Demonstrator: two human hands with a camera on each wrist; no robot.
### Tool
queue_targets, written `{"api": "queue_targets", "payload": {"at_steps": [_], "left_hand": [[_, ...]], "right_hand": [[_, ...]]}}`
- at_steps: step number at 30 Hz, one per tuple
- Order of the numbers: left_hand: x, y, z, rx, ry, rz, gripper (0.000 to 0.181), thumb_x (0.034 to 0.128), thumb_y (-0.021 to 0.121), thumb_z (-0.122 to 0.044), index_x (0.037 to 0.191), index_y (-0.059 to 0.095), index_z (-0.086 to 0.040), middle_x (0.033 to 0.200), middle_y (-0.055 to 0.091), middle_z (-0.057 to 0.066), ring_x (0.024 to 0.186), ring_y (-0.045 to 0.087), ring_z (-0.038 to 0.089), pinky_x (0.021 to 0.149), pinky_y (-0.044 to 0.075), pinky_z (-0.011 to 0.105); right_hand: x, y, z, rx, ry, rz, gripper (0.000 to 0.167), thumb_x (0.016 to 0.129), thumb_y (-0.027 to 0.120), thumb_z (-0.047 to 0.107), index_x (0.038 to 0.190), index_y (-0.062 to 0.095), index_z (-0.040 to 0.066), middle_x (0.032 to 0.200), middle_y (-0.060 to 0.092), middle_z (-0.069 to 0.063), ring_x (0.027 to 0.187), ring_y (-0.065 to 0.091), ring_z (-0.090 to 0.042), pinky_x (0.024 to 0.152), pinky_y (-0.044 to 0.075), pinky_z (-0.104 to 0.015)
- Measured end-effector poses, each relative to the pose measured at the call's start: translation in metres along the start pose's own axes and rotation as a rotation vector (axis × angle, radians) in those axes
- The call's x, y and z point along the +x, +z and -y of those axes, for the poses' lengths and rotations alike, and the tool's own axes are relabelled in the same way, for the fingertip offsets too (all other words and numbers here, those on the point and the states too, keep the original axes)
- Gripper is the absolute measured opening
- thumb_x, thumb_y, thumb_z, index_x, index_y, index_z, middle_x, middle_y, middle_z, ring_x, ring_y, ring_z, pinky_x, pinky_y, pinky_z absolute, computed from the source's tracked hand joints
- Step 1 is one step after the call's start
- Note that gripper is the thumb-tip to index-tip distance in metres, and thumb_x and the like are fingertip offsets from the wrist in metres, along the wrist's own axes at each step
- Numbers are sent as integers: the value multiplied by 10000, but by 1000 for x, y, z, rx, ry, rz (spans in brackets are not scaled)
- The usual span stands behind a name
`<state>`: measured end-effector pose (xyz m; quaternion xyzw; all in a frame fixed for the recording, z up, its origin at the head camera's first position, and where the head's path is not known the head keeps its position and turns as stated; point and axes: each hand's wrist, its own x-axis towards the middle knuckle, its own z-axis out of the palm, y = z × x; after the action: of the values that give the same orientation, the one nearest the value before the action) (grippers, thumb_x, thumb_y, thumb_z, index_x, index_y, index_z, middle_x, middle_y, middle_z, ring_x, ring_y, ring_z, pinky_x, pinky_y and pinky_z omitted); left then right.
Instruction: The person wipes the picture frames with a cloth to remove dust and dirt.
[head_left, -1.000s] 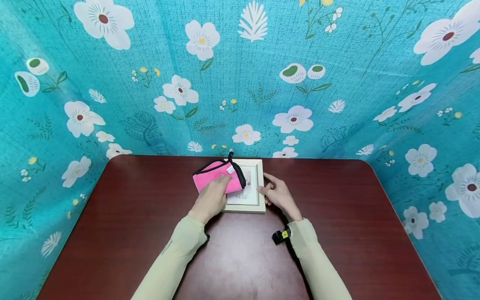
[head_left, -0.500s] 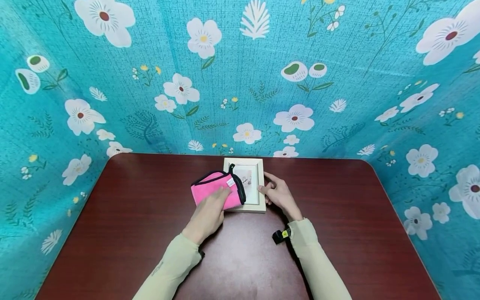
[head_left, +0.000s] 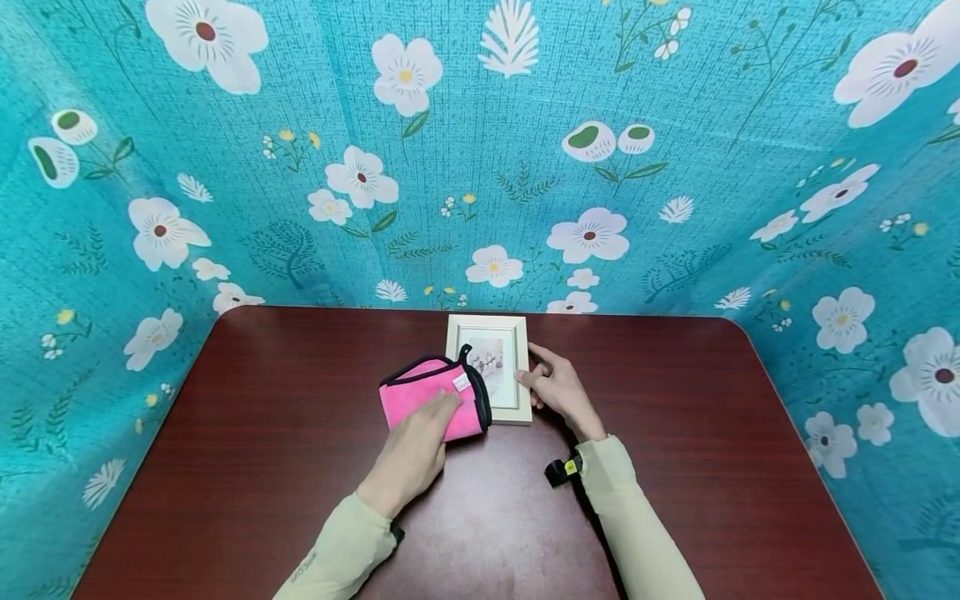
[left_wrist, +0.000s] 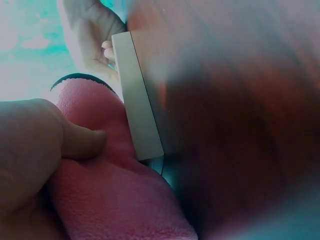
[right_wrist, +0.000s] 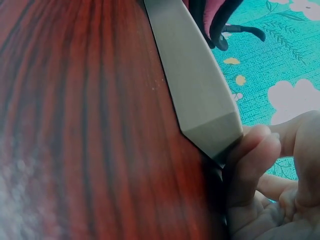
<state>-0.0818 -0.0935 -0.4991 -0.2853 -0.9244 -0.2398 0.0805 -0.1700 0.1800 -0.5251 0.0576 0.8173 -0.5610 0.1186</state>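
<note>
Since 1.0 s ago, pink cloth and left hand have shifted toward the person across the picture frame, uncovering more of its print; frame and right hand hold position. Left grip: closed on the cloth, thumb on its outer face; remaining fingers largely hidden. Right grip: pinching the frame's right edge, thumb on the front border, index finger along the side. Cloth covers the frame's near-left corner and overhangs its left and near edges; black trim, white tag and black loop lie over the frame's face. Frame lies face up on the reddish-brown bench. Black wrist device, yellow-marked, sits nearer the person than the frame. Blue floral curtain stands beyond the frame.
</note>
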Motion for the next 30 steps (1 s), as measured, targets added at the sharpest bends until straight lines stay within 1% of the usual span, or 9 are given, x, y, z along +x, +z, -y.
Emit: {"api": "queue_targets", "payload": {"at_steps": [4, 10, 14, 18, 23, 30], "left_hand": [[-5, -1, -2, 2, 5, -3, 532, 897, 632, 157, 1413, 619, 26, 1386, 691, 237, 1334, 655, 386, 1119, 520, 494], [-8, -3, -3, -18, 8, -8, 513, 902, 635, 157, 1400, 629, 34, 1378, 698, 227, 1323, 663, 388, 1117, 523, 489], [-11, -6, -5, -39, -1, 6, 523, 895, 637, 159, 1403, 628, 39, 1391, 691, 231, 1330, 658, 389, 1121, 519, 494], [-14, -10, -7, -51, -22, 32, 555, 881, 637, 157, 1421, 622, 31, 1407, 683, 225, 1334, 655, 387, 1126, 514, 495], [-15, -14, -9, -58, -46, 54, 562, 877, 632, 158, 1419, 624, 9, 1391, 696, 208, 1328, 662, 379, 1116, 523, 492], [-15, -20, -13, -91, -93, 97, 545, 908, 613, 140, 1430, 633, -17, 1414, 692, 174, 1353, 648, 357, 1130, 514, 494]], "right_hand": [[0, 0, 0, -8, 2, 0, 699, 1012, 732, 209, 1642, 433, 161, 667, 569, 6, 504, 565, -151, 553, 522, -317], [0, 1, 1, -10, 4, 2, 695, 1013, 732, 216, 1640, 436, 173, 655, 563, 7, 505, 571, -160, 571, 528, -331], [-1, 1, 1, -7, 9, 6, 696, 1013, 732, 213, 1641, 435, 177, 659, 563, 3, 504, 569, -163, 565, 527, -331], [-1, 1, 2, -9, 14, 8, 700, 1014, 729, 212, 1645, 428, 177, 656, 557, 2, 505, 567, -166, 571, 526, -331], [0, 1, 2, -10, 23, 3, 702, 1010, 732, 219, 1644, 432, 179, 664, 559, -4, 505, 567, -169, 561, 524, -333], [-1, 0, 2, -16, 23, -6, 696, 1006, 730, 222, 1638, 442, 192, 661, 554, -8, 502, 566, -174, 554, 525, -337]]}}
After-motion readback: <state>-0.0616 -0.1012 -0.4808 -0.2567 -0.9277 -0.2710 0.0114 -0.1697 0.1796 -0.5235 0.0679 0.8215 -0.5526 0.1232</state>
